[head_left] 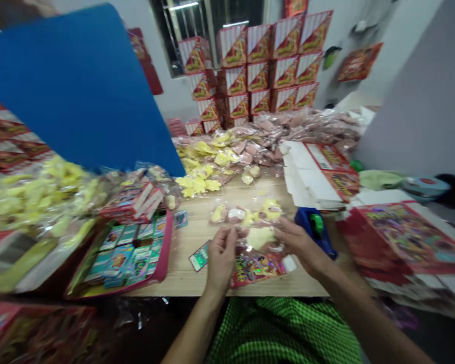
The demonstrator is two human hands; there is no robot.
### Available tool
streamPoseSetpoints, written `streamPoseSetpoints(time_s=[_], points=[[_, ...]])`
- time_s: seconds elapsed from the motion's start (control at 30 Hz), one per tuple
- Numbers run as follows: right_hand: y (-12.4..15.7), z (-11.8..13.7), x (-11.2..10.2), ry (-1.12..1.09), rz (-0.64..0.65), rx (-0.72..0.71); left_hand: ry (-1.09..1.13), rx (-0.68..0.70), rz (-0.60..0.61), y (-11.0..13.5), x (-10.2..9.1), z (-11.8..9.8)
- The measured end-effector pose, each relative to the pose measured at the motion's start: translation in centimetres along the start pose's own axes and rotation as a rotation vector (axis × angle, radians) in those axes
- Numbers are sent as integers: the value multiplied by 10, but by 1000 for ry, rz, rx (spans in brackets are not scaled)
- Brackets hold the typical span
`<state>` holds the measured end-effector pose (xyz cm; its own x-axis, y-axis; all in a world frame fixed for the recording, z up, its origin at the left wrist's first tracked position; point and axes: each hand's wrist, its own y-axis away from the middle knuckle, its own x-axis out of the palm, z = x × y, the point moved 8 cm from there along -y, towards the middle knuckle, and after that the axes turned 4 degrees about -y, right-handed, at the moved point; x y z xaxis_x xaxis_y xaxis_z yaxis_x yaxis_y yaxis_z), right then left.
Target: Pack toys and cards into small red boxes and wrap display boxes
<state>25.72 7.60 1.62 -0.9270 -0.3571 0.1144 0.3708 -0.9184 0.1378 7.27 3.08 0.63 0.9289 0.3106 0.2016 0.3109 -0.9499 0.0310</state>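
Between my two hands is a pale yellow piece in a clear plastic bag (261, 237), held above the wooden table. My left hand (222, 253) pinches its left side with thumb and fingers. On the right side, the fingers of my right hand (296, 241) are closed on the bag's edge. A colourful printed flat box (256, 269) lies underneath, partly covered by the bag. Just beyond, several small bagged yellow and pinkish toys (236, 214) lie in a row. A green card (199, 257) lies left of my left hand. Blur hides finer detail.
A pink-rimmed box of cards (163, 253) stands left. A blue tape dispenser (324, 237) and stacked flat cartons (311, 174) are at right. Bagged yellow toys (199, 179) heap up behind, before stacked red-and-white boxes (258, 73). A blue panel (79, 91) blocks the upper left.
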Motion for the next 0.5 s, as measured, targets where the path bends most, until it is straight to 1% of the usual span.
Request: streamPoseSetpoints(time_s=[0.03,0.07,0.13,0.2,0.27,0.33,0.37,0.4,0.43,0.5], points=[[4,-6,-7,-50,-16,37,-18,-1,9,2,5,5],[7,-10,-16,-84,-62,45,-42,-2,22,3,10,9],[14,-11,-30,-98,-140,-5,-105,-3,39,2,17,15],[24,-4,-39,-20,-211,-93,-164,6,18,1,21,18],[38,6,-40,120,-258,-164,-199,26,-30,0,20,18],[52,13,-38,244,-275,-191,-220,27,-53,0,18,18],[58,15,-38,262,-278,-193,-213,14,-43,0,16,18],[62,16,-39,246,-284,-189,-189,-8,-8,1,15,19],[65,16,-42,201,-297,-185,-156,-30,51,2,15,18],[67,15,-49,76,-311,-163,-90,-56,219,6,16,10]])
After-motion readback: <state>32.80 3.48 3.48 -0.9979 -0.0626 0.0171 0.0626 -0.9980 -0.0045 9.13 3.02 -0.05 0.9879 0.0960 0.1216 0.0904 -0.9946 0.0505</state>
